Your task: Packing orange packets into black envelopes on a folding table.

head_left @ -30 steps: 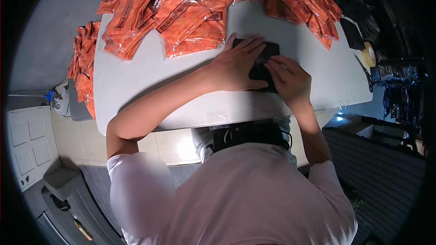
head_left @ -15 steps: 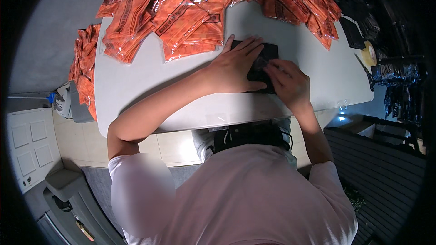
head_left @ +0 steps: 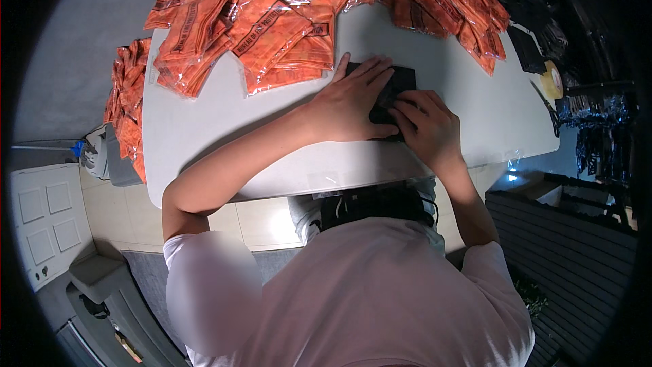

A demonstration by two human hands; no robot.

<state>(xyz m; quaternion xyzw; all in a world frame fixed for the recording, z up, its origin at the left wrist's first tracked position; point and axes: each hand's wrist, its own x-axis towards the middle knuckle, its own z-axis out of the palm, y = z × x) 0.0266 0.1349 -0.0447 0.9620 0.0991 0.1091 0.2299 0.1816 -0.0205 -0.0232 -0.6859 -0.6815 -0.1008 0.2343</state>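
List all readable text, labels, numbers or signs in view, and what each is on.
Orange packets in clear plastic: dark capitals in a framed strip, readable on several, cut off by folds or overlaps on others; wording not copied here.
Orange pile beyond the table's left edge: nothing I can read.
Flat black item under the hands: no lettering I can make out.
Yellowish tape roll: too small to tell.

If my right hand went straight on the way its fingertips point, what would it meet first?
Most likely your left hand, spread over the flat black item. Your right hand has its fingers angled left toward it, across that item, though this single view leaves depth unclear.
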